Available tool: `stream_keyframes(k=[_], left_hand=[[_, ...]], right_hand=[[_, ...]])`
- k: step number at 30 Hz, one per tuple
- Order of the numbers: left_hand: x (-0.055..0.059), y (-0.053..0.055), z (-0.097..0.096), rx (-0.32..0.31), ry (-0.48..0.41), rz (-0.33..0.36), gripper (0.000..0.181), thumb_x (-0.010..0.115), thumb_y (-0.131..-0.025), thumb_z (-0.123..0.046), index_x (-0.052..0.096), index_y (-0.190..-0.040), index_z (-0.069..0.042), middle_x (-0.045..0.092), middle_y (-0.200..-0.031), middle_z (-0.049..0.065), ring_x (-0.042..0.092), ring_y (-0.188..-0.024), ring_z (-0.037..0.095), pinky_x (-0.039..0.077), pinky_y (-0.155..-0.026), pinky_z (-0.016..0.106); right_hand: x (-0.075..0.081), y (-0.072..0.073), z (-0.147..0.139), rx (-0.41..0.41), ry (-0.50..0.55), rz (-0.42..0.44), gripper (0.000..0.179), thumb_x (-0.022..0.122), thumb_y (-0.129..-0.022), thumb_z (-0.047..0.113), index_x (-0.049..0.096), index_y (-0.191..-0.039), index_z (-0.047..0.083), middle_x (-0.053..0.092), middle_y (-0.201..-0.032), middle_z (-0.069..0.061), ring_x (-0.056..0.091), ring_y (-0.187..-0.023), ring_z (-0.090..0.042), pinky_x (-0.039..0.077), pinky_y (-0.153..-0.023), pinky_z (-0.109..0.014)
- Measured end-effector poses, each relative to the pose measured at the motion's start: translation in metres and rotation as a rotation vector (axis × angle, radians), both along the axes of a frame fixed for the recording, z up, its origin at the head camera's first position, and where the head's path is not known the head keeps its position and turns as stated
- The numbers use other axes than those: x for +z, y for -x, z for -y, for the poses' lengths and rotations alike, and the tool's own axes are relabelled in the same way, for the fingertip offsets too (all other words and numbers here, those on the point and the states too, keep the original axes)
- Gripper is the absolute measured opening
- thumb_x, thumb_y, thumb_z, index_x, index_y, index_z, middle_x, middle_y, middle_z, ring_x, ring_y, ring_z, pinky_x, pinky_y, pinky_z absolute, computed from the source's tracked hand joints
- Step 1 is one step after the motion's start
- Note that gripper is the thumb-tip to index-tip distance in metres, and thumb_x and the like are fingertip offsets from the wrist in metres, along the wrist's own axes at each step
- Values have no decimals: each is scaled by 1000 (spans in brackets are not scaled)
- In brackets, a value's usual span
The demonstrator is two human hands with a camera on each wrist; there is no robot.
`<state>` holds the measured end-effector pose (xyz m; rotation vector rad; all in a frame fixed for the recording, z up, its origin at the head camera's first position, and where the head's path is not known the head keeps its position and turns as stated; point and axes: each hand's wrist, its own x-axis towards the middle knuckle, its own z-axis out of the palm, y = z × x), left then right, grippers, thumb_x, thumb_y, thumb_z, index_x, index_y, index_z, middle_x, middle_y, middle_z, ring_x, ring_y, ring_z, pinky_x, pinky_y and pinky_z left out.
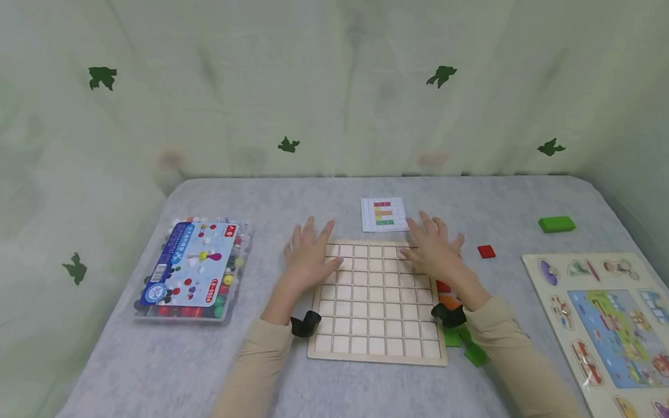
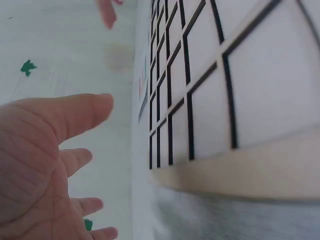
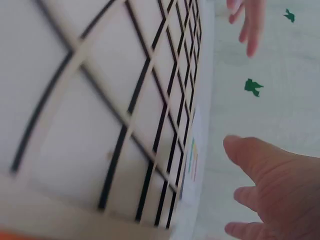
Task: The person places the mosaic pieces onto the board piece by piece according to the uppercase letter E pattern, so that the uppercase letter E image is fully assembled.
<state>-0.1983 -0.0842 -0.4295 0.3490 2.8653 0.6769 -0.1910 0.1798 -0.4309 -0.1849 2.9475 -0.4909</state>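
A wooden grid board (image 1: pixel 378 361) with rows of pale square cells lies on the table between my two hands. My left hand (image 1: pixel 307 256) is spread over its far left corner, fingers extended and holding nothing. Over the far right corner is my right hand (image 1: pixel 436 253), its fingers likewise spread and free of any object. In the wrist views both the left palm (image 2: pixel 25 165) and the right thumb (image 3: pixel 250 155) appear apart from the board's surface. Just beyond the board sits a small white pattern card (image 1: pixel 385 226) with colored squares.
Red, orange and green tiles (image 1: pixel 475 354) lie along the board's right edge, partly under the right forearm. A red tile (image 1: pixel 486 251) and a green block (image 1: pixel 557 224) lie farther right. A picture puzzle board (image 1: pixel 550 323) is at right, a clear box of colored balls (image 1: pixel 197 274) at left.
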Motion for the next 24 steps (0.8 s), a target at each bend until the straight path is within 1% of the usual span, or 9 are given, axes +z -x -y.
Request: stream_keyframes(k=[2, 5, 7, 10, 12, 15, 18, 21, 24], left_hand=[[-1, -6, 6, 2, -74, 22, 72, 57, -91, -33, 18, -151, -22, 4, -157, 19, 3, -142, 45, 17, -106, 69], [-3, -13, 14, 14, -160, 24, 67, 59, -91, -24, 26, -148, -14, 21, -149, 25, 21, -134, 43, 30, -101, 61], [-5, -17, 19, 23, -201, 24, 63, 59, -91, -19, 31, -146, -9, 36, -135, 25, 37, -119, 38, 39, -91, 52], [-9, -22, 26, 12, -237, 48, 59, 59, -89, -15, 36, -143, -5, 46, -111, 19, 45, -93, 27, 41, -78, 38], [-11, -24, 30, -15, -245, 52, 58, 60, -88, -13, 39, -141, -3, 49, -100, 16, 44, -82, 21, 39, -72, 33], [-13, -26, 36, -65, -260, 48, 55, 62, -85, -8, 44, -136, 1, 53, -94, 14, 48, -79, 18, 41, -71, 30], [-13, -27, 41, -106, -292, 52, 50, 64, -83, -4, 49, -130, 5, 58, -89, 14, 52, -77, 17, 43, -70, 28], [-14, -28, 44, -120, -323, 57, 43, 65, -82, -1, 55, -123, 6, 60, -86, 13, 54, -76, 16, 44, -69, 26], [-17, -28, 45, -122, -346, 48, 36, 66, -80, 0, 59, -115, 6, 61, -85, 12, 55, -75, 15, 45, -68, 25]], right_hand=[[-2, -3, -8, 0, 13, -65, 65, 53, -94, 38, 27, -148, 14, 16, -156, -15, 15, -139, -43, 14, -96, -77], [-5, -8, -22, 9, 36, -183, 52, 57, -92, 28, 43, -139, 9, 35, -147, -16, 29, -129, -42, 25, -89, -68], [-4, -11, -31, 19, 69, -253, 44, 60, -91, 20, 52, -131, 5, 44, -138, -18, 36, -122, -42, 28, -83, -62], [-4, -15, -45, 19, 92, -311, 33, 62, -87, 9, 61, -119, 2, 53, -127, -19, 42, -115, -41, 29, -76, -56], [-4, -16, -53, 1, 79, -303, 28, 61, -87, 5, 63, -114, 1, 55, -123, -19, 44, -113, -40, 31, -77, -57], [-4, -16, -63, -33, 45, -267, 24, 60, -87, 4, 65, -110, 2, 57, -121, -20, 46, -111, -40, 35, -81, -60], [-6, -17, -71, -48, 53, -248, 22, 61, -86, 4, 66, -107, 1, 59, -118, -20, 49, -104, -38, 37, -82, -58], [-7, -19, -77, -50, 85, -244, 22, 61, -85, 3, 67, -106, 1, 61, -115, -21, 51, -98, -36, 39, -81, -55], [-12, -20, -82, -44, 117, -225, 22, 60, -84, 1, 67, -105, -1, 62, -112, -21, 52, -96, -34, 43, -85, -51]])
